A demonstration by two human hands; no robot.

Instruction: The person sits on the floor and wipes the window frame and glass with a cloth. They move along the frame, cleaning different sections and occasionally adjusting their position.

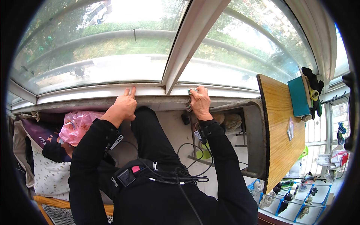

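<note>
My left hand (123,104) rests on the white window sill frame (70,95), two fingers stretched toward the glass and the others curled under. It holds nothing that I can see. Further right, past the slanting window post (194,36), my right hand (200,101) grips a crumpled cloth (189,105). The cloth shows green and white at the fingertips, and a darker part hangs over the sill's edge. Most of it is hidden by the hand. Both hands sit at the foot of the window panes (112,64).
A wooden-topped desk (281,135) stands at right, bearing a teal box (298,97). A shoe rack (292,201) is behind it. At left lie a pink plastic bag (80,126) and a patterned white cushion (52,174). Loose black cables (185,175) cross my lap.
</note>
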